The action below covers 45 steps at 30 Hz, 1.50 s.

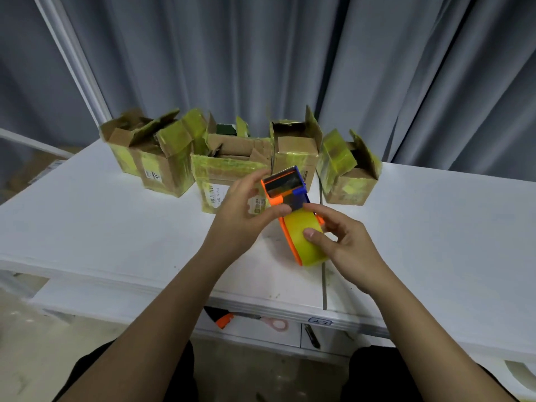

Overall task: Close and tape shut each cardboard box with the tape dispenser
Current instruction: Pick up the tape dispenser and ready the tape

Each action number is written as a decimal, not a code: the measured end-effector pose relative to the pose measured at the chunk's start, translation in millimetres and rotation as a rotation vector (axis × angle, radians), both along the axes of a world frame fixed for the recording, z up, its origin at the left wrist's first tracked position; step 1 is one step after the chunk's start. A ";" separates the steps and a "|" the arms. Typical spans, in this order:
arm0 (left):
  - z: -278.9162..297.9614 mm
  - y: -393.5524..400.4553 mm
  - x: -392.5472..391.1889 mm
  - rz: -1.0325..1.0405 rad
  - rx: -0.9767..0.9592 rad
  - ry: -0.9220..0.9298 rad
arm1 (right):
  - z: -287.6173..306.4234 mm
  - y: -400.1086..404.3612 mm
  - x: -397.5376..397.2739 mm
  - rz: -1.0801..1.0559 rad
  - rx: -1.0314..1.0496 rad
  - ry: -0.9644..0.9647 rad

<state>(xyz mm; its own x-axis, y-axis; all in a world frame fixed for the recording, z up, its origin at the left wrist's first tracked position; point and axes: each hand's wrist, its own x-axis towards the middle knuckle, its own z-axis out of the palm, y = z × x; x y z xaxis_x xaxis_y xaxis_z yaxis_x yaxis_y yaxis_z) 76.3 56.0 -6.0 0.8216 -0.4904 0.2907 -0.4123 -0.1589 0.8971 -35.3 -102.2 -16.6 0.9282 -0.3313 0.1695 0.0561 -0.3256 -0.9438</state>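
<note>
**A:** Where's the orange and blue plastic tape dispenser [293,210] loaded with a roll of yellow-green tape [306,242]?

**B:** Held up over the white table [101,216], near its front edge, in both hands. The left hand [246,216] pinches the orange frame by the cutter end, thumb below and fingers over the top. The right hand [345,245] holds the roll itself, thumb pressed on the tape's face, forefinger reaching toward the blue part.

**A:** And the cardboard boxes?

**B:** Five small brown corrugated boxes, patched with old yellow-green tape, stand in a row at the back, all with flaps up: the far-left box [121,146], the one beside it [168,166], the wide middle box [229,172] just behind the dispenser, a tall box [295,149], and the right-hand box [351,172].

**A:** How will it all handle?

**B:** I'd judge the dispenser light and rigid, easy to swing one-handed. Best gripped round the roll housing, well away from the serrated blade at the front (that edge will bite a careless finger). The tape end is likely fiddly and sticky; whether it's already threaded, I cannot tell. The boxes look light, soft and worn, with creased flaps that may spring back, so one hand should press the flaps flat while the other draws the tape. They'd probably slide on the smooth tabletop if pulled hard.
</note>
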 end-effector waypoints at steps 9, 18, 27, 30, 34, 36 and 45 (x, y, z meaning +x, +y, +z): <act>9.6 3.8 -2.5 0.097 -0.063 -0.291 | 1.6 8.1 -3.4 0.061 0.022 0.030; 12.6 12.1 0.8 0.148 0.063 -0.249 | 0.0 2.4 -8.7 0.177 -0.044 0.114; 9.8 4.0 -4.0 0.158 0.013 -0.059 | -4.7 -6.8 -13.9 0.224 -0.086 0.195; 9.1 2.0 -5.2 0.191 -0.023 -0.055 | -3.1 -8.2 -15.7 0.221 -0.070 0.202; 9.1 0.0 -7.1 0.183 -0.044 -0.072 | 2.4 -17.8 -13.0 0.124 0.071 0.193; 8.9 -1.3 -9.5 0.125 -0.038 -0.069 | 1.5 -21.7 -7.4 0.087 0.195 0.215; 11.2 -7.5 -15.5 -0.027 -0.098 -0.024 | -17.2 -37.8 -2.1 0.387 0.399 0.382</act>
